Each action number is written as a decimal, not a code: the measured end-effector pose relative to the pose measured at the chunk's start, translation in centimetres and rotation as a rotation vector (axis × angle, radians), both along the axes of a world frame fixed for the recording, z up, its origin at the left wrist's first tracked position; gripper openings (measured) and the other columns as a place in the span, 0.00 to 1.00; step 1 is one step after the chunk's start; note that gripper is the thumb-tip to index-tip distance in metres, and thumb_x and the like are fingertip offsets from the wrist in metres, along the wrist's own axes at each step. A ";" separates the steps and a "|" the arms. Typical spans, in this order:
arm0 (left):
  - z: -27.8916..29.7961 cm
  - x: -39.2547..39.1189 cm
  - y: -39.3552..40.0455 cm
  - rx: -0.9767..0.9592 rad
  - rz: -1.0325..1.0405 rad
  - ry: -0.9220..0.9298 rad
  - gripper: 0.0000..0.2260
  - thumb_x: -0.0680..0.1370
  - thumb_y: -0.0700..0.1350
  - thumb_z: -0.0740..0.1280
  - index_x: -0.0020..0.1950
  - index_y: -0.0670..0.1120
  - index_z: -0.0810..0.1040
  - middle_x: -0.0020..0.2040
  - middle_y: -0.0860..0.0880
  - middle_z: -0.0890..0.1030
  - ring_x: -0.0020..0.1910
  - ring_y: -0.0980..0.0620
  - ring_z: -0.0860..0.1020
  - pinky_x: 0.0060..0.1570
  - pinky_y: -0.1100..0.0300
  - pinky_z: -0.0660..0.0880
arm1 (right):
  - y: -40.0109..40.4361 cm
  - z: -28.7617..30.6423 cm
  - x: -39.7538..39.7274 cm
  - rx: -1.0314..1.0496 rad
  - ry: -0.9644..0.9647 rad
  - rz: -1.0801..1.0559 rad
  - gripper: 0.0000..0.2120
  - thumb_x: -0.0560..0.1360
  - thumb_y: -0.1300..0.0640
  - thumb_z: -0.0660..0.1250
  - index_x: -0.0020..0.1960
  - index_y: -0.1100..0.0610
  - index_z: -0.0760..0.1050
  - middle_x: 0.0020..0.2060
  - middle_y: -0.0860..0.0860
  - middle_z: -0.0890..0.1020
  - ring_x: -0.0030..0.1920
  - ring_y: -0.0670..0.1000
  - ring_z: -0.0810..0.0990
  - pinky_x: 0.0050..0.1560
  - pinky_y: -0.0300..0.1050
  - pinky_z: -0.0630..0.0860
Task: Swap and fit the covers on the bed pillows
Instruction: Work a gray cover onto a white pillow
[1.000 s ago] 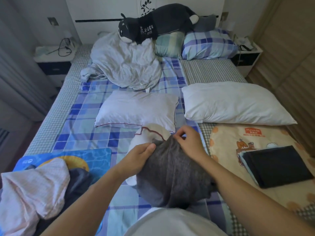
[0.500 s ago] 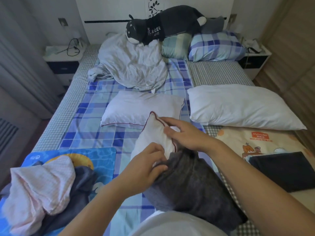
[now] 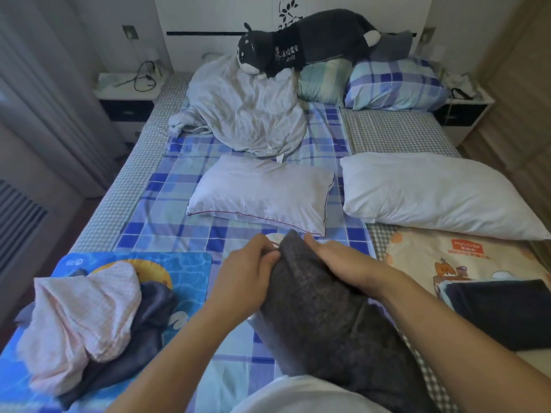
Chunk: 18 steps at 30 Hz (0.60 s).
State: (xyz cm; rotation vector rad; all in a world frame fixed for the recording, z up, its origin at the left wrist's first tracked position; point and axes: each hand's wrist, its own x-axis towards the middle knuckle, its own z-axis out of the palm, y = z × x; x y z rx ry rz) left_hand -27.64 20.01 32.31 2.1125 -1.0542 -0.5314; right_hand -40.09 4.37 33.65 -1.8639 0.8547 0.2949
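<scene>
The grey cover (image 3: pixel 322 317), pulled almost wholly over a pillow (image 3: pixel 272 237) on the bed (image 3: pixel 167 204) just in front of the person, looks soft, light and slack, likely to bunch or slip back, so it is best taken by the hem at its open end. The left hand (image 3: pixel 247 272) pinches that hem with curled fingers beside the last white sliver of pillow. The right hand (image 3: pixel 337 260) lies nearly flat along the cover's other side, fingers fairly straight, pressing it.

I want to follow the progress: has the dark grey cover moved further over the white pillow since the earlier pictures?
Yes. The dark grey cover has moved up toward the bare pillow with red piping lying beyond; only a sliver of the white pillow still shows.
</scene>
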 end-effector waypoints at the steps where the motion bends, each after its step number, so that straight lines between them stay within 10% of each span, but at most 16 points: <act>1: 0.3 0.7 -0.1 0.016 0.021 0.084 0.10 0.81 0.49 0.65 0.40 0.55 0.72 0.39 0.56 0.80 0.42 0.54 0.77 0.42 0.57 0.67 | 0.1 -0.2 -0.1 -0.074 -0.109 -0.173 0.24 0.82 0.37 0.53 0.54 0.51 0.82 0.55 0.47 0.82 0.57 0.49 0.79 0.61 0.45 0.71; 4: 1.1 1.6 0.7 0.031 -0.025 0.431 0.09 0.70 0.57 0.73 0.37 0.53 0.79 0.47 0.58 0.83 0.52 0.57 0.80 0.58 0.52 0.71 | 0.9 0.3 -2.5 -0.389 -0.520 -0.324 0.07 0.80 0.55 0.66 0.55 0.47 0.80 0.52 0.44 0.79 0.54 0.42 0.78 0.56 0.35 0.72; 7: 1.1 -0.4 1.7 -0.100 -0.109 0.674 0.11 0.64 0.58 0.74 0.36 0.52 0.81 0.66 0.59 0.74 0.65 0.68 0.71 0.66 0.56 0.65 | 2.0 0.7 -4.9 -0.356 -0.479 0.120 0.14 0.79 0.57 0.68 0.63 0.46 0.78 0.53 0.41 0.79 0.55 0.39 0.77 0.57 0.28 0.68; 12: -0.6 -2.6 2.0 -0.191 -0.362 0.311 0.08 0.75 0.60 0.66 0.46 0.59 0.82 0.70 0.64 0.60 0.77 0.62 0.55 0.69 0.70 0.59 | -0.2 1.5 -6.2 0.073 -0.409 0.035 0.12 0.84 0.60 0.59 0.51 0.51 0.81 0.36 0.48 0.80 0.27 0.46 0.76 0.34 0.36 0.73; 16: -0.6 -1.0 1.4 -0.148 -0.428 0.233 0.06 0.76 0.61 0.66 0.48 0.64 0.81 0.71 0.63 0.60 0.77 0.60 0.57 0.71 0.64 0.60 | -0.2 1.4 -4.7 -0.557 -0.424 0.342 0.09 0.77 0.57 0.68 0.52 0.47 0.85 0.44 0.38 0.79 0.48 0.38 0.77 0.50 0.29 0.69; 18: -0.7 -0.5 1.3 -0.166 -0.407 0.276 0.06 0.78 0.54 0.66 0.53 0.61 0.81 0.69 0.64 0.62 0.76 0.61 0.58 0.71 0.68 0.59 | -0.5 1.5 -4.6 -0.536 -0.378 0.417 0.11 0.76 0.57 0.68 0.54 0.45 0.85 0.46 0.39 0.80 0.50 0.40 0.78 0.53 0.33 0.70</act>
